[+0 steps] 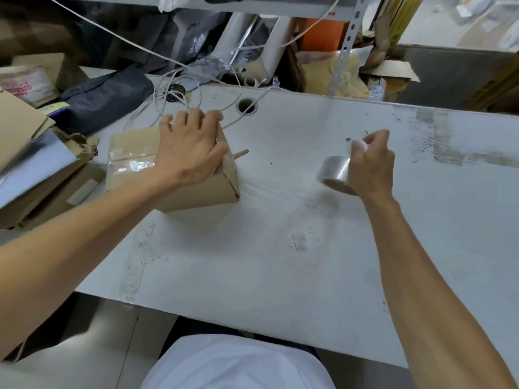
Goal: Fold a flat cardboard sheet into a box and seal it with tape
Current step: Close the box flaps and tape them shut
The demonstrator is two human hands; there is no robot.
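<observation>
Beneath our left hand [191, 147], spread flat and pressing, sits the box [171, 167] on the table [280, 248]; our right hand [370, 164] grips the tape roll [334, 174] well apart. Should that pressure slip, the stretched strip may wrinkle or stick crooked.

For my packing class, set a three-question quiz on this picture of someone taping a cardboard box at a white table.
1. True or false: the left hand lies on top of the brown cardboard box.
2. The right hand grips: A) scissors B) a clear roll of packing tape C) a marker.
3. Fill in: a strip of clear tape already runs across the box's ____ face.

Key: 1 true; 2 B; 3 top.
</observation>
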